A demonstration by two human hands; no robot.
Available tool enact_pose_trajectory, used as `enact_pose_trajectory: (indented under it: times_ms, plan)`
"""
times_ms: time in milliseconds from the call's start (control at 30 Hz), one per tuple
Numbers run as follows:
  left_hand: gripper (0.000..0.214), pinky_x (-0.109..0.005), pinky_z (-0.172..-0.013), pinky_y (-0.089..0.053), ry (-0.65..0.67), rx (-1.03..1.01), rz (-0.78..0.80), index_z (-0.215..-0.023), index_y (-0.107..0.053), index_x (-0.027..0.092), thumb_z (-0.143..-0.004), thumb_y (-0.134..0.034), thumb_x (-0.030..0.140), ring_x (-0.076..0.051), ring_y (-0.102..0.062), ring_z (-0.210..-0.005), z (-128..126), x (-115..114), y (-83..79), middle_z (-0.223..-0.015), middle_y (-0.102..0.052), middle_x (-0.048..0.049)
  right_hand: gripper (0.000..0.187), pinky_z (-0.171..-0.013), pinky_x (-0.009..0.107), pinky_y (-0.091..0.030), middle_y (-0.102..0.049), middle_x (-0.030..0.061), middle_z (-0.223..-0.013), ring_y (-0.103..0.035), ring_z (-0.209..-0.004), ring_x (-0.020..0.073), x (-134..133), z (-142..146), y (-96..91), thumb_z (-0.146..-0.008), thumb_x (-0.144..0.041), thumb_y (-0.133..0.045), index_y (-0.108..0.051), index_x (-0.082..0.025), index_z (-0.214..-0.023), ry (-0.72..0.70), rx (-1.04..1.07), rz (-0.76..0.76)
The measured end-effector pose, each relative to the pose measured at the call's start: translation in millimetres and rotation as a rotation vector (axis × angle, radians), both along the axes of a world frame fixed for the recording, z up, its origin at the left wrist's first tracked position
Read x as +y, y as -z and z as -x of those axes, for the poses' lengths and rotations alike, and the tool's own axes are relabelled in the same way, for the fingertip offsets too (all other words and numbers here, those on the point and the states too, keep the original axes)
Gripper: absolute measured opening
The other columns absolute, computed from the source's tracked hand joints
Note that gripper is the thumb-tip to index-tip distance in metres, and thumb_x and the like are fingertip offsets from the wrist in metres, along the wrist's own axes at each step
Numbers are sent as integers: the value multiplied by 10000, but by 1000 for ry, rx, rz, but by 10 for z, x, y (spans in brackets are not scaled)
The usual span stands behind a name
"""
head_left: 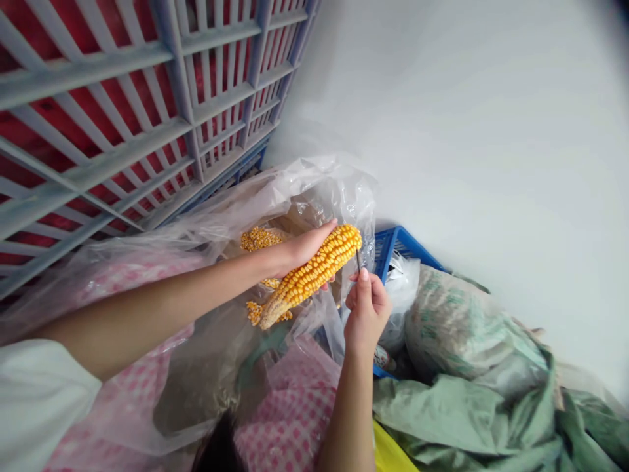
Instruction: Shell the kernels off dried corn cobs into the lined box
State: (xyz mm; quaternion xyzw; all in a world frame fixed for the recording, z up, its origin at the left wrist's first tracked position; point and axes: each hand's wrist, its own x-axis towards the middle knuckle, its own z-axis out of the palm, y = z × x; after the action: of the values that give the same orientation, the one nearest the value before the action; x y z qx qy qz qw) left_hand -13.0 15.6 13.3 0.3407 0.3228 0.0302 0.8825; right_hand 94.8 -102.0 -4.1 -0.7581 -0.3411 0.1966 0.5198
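The dried corn cob (pixel 314 272) was held slantwise in the air above a clear plastic bag (pixel 314 190), with its blunt tip up to the right and its pale stalk end down to the left. It looked hard and dry, light for its length and too stiff to bend. The rows of kernels gave a knobbly surface that should not slip, though single kernels would likely break free under sideways pressure (loose kernels (pixel 258 239) already lay in the bag below). The upper middle of the cob, taken from behind, seemed the soundest place to hold it. That was where the left hand (pixel 304 249) clasped it, fingers curled round the far side.

The right hand (pixel 366 311) was closed in a pinch on a thin dark tool (pixel 358 260), its point standing just beside the cob's tip; what kind of tool it was could not be told.

Just right of the bag stood a blue plastic crate (pixel 393 242), with crumpled green woven sacks (pixel 457 328) beyond it. Pink checked cloth (pixel 295 419) lay beneath the arms. A grey slatted panel (pixel 147 118), red showing through its gaps, rose at the upper left.
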Motion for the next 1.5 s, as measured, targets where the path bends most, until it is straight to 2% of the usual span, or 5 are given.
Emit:
enact_pose_trajectory:
  times_ms: [567,833,1100,1300,1500]
  plan:
    - [630,-301,-461,-422,-15,7,2,-563,-530,193,-716,-254,738,-221,-594,-559,-6,-43,10,-440,-519,-56,352,-403,202,-199,-247,-97,-462,-217,-403,60,58,107,28,-813,-505,-455,-470,-181,-676,-18,126,-32]
    - [554,-307,-699,-400,-114,181,-771,-663,-550,189,-791,-247,634,-245,-579,-854,-15,21,138,-689,-629,-76,362,-511,217,-280,-395,-48,-546,-349,-529,92,-68,-201,-129,-808,-481,-479,-557,-155,-673,-224,-233,264]
    - [606,-288,-604,-352,-82,260,-917,-648,-525,181,-817,-150,626,-194,-541,-668,-119,-103,342,-644,-578,-52,386,-547,223,-300,-490,-24,-573,-411,-548,111,-128,-221,-81,-829,-485,-430,-577,-157,-688,-203,-291,375]
    - [582,-263,-492,-382,-200,216,-443,-700,-541,187,-800,-210,655,-151,-507,-499,-251,-246,426,-502,-511,-6,410,-550,240,-308,-612,41,-651,-489,-561,146,-27,-4,46,-848,-463,-376,-634,-153,-771,17,-451,368]
    - [550,-254,-385,-386,-220,120,140,-707,-516,194,-797,-215,646,-148,-504,-406,-230,-284,207,-461,-501,-1,434,-584,227,-345,-592,21,-638,-510,-605,133,34,-32,-12,-844,-492,-381,-594,-146,-693,15,-272,235]
